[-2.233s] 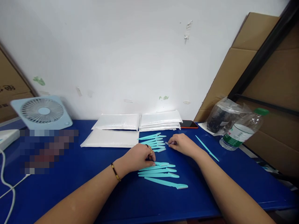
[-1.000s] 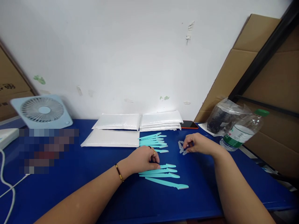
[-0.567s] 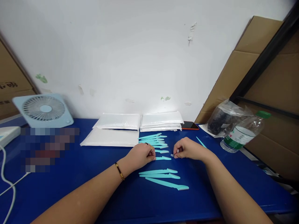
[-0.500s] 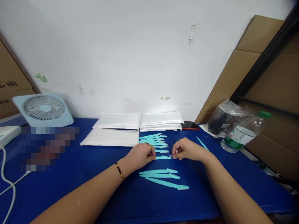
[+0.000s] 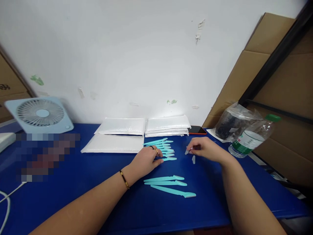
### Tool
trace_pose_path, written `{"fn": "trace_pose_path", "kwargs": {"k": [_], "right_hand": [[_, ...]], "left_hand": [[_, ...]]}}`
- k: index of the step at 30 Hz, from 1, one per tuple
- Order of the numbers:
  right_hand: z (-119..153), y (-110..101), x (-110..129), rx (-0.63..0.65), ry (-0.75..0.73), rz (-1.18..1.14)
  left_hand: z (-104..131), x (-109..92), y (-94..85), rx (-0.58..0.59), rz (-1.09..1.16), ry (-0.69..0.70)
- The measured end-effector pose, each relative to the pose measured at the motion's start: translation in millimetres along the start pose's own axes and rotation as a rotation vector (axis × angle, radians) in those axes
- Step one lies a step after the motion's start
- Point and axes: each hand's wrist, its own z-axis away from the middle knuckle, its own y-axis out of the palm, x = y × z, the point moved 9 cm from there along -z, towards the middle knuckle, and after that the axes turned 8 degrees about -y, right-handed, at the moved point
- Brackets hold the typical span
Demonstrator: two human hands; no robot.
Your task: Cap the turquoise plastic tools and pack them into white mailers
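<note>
On the blue table (image 5: 73,195), my left hand (image 5: 146,160) lies flat with its fingertips against the nearest piece of a far group of several turquoise razors (image 5: 163,150). Three more turquoise razors (image 5: 168,184) lie side by side closer to me. My right hand (image 5: 206,149) hovers to the right of the far group. It pinches a small clear cap (image 5: 187,151) between thumb and fingers. A second clear cap (image 5: 193,159) lies loose on the table just below that hand.
White padded envelopes (image 5: 114,143) are stacked at the back, with a phone (image 5: 197,130) to their right. A small fan (image 5: 39,114) stands at far left. A water bottle (image 5: 249,137) and a plastic bag (image 5: 232,122) lie at right against cardboard (image 5: 246,68).
My left hand slid one razor from the near row up to the far group. My right hand pulled a clear cap off it and moved right; a cap now lies on the table.
</note>
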Motion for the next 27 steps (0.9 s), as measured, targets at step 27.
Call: {"fn": "trace_pose_path", "kwargs": {"k": [27], "right_hand": [[-6, 52, 13, 0.297, 0.032, -0.124]], "left_hand": [[2, 0, 15.5, 0.147, -0.015, 0.028]]}}
